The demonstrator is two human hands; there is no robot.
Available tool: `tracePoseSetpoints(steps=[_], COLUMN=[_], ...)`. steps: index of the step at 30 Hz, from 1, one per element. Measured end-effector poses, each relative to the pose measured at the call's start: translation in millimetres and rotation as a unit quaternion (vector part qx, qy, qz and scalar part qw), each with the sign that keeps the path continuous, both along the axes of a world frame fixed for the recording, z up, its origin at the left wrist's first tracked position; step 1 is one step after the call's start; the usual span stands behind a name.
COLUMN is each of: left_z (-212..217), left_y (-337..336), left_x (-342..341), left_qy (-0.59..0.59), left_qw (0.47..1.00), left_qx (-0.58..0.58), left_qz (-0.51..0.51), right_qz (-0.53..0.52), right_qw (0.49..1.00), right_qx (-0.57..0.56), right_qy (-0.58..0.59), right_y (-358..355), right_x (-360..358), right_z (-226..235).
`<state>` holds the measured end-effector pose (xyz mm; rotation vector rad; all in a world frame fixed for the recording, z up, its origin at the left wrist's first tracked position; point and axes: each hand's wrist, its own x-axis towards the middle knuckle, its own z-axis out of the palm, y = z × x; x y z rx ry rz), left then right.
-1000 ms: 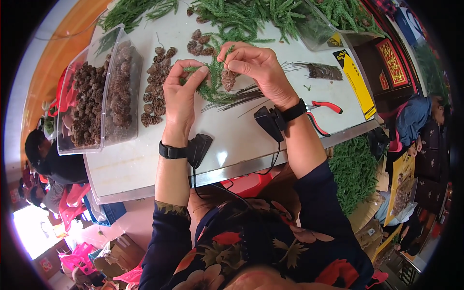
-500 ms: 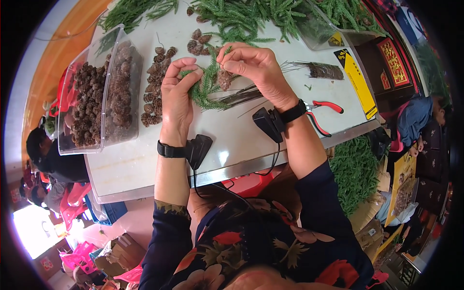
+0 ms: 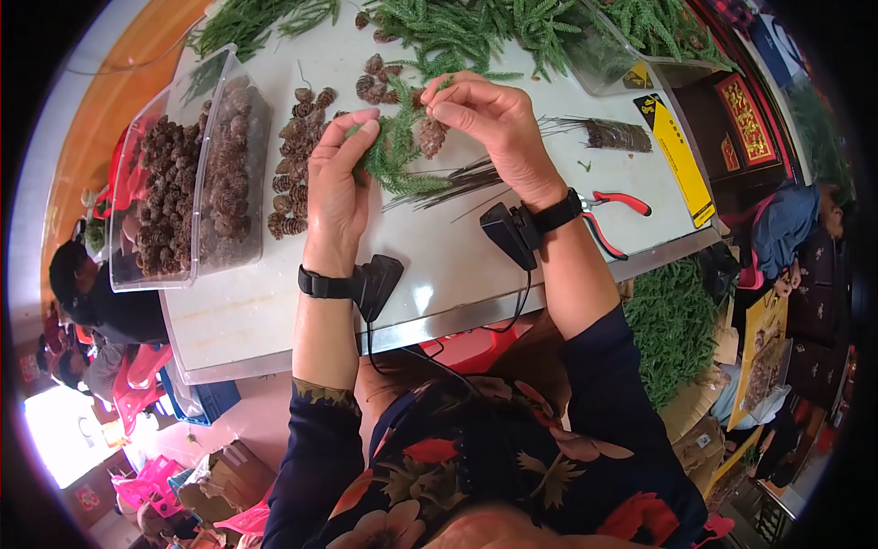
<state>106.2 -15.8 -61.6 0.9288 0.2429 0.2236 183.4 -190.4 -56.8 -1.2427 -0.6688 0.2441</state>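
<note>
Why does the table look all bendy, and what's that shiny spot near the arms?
In the head view, the fisheye lens bows the white table edges toward the black round rim; glare shines on the tabletop between the wrists; the left hand and right hand look sharp.

So the table (image 3: 274, 316) is a white slab with a metal edge, running from the lower left of the frame up toward the upper right. Two clear plastic bins (image 3: 192, 174) are sitting at its left side, both packed with brown pine cones. Just right of them loose pine cones (image 3: 294, 174) are lying in a rough column, with a few more scattered near the top centre. Green fir sprigs (image 3: 476, 27) are piling up along the top edge. A bundle of thin dark wires (image 3: 604, 133) is lying at upper right, and red-handled pliers (image 3: 615, 203) are resting near the right edge, beside a yellow strip (image 3: 679, 156).
</note>
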Motion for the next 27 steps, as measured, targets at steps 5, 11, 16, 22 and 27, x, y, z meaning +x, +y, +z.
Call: tracePoseSetpoints(steps=[5, 11, 16, 22, 27], left_z=[-4.2, -6.6, -6.2, -10.9, -10.7], left_y=[3.0, 3.2, 2.9, 1.7, 1.7], left_x=[0.0, 0.3, 0.0, 2.8, 2.8], left_qy=[0.004, -0.029, -0.045, -0.047, -0.049], left_qw=[1.000, 0.997, 0.993, 0.987, 0.980], left_qx=[0.012, 0.077, 0.109, 0.138, 0.178], left_qz=[-0.026, 0.010, 0.024, 0.061, 0.075], right_qz=[-0.048, -0.039, -0.006, 0.001, -0.074], right_qw=[0.998, 0.999, 1.000, 0.999, 0.971], right_qx=[0.042, 0.035, -0.007, -0.047, -0.155], right_qy=[0.008, 0.006, 0.016, -0.016, -0.166], right_y=[1.8, 0.5, -1.0, 2.5, 9.2], right_x=[3.5, 4.4, 2.3, 3.1, -1.2], right_z=[-2.8, -3.8, -0.1, -7.8, -10.9])
